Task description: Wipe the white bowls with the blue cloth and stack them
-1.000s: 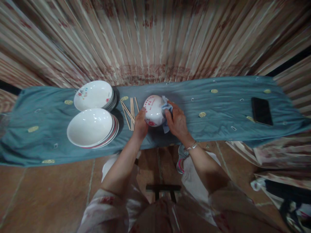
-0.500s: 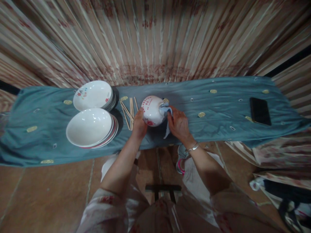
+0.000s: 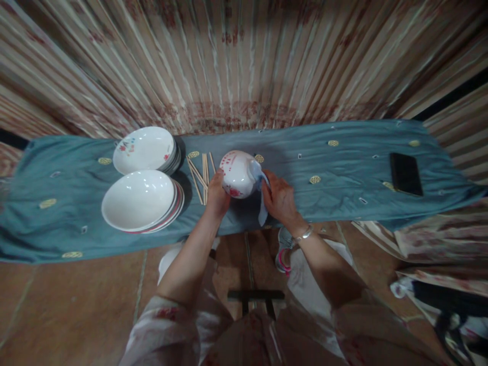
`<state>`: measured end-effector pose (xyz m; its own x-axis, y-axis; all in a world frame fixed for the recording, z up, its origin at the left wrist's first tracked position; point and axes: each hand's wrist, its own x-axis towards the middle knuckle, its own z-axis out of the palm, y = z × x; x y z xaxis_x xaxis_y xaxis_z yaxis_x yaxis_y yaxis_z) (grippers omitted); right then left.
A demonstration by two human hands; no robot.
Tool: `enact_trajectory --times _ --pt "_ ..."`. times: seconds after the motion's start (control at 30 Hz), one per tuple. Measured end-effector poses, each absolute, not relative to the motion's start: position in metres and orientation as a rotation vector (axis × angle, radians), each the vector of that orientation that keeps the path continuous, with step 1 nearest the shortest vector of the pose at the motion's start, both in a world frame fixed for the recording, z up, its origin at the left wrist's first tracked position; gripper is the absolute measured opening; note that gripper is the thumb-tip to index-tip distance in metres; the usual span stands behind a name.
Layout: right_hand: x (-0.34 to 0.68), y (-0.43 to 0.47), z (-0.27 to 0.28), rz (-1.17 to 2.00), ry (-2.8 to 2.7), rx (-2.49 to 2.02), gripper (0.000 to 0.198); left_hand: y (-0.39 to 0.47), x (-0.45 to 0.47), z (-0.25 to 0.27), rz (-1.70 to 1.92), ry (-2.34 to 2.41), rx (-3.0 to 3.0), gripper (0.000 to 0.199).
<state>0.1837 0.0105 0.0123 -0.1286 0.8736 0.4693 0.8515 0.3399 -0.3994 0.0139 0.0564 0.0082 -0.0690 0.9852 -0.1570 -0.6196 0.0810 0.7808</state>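
Observation:
My left hand [image 3: 218,195] is closed on a white bowl [image 3: 239,175] with red print and a red flower, tipped on its side above the table. The bowl's foot faces right, toward my right hand [image 3: 280,195]. That hand pinches a light blue cloth [image 3: 263,208], which presses against the foot, and one end of it hangs down. Left of the bowl lie several wooden chopsticks [image 3: 198,179], some crossing. My left fingers are mostly hidden behind the bowl.
A long table with a teal patterned cloth [image 3: 343,168] spans the view. At left stand a stack of large white bowls [image 3: 139,201] and a stack of flowered dishes [image 3: 147,147]. A black phone [image 3: 406,174] lies at right. A pleated curtain [image 3: 244,66] hangs behind.
My right hand has shifted the cloth slightly over the bowl's foot, and its loose end hangs differently. The bowl has turned a little in my left hand.

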Motion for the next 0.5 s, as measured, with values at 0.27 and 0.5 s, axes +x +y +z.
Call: enact_trajectory --times 0.27,0.5 --pt "0.178 0.004 0.013 0.042 -2.014 -1.409 0.047 0.056 0.015 0.011 1.442 0.885 0.552 0.027" --pt "0.167 -0.001 0.021 0.039 -2.071 -1.325 0.044 0.054 0.016 0.012 1.434 0.895 0.600 0.030"
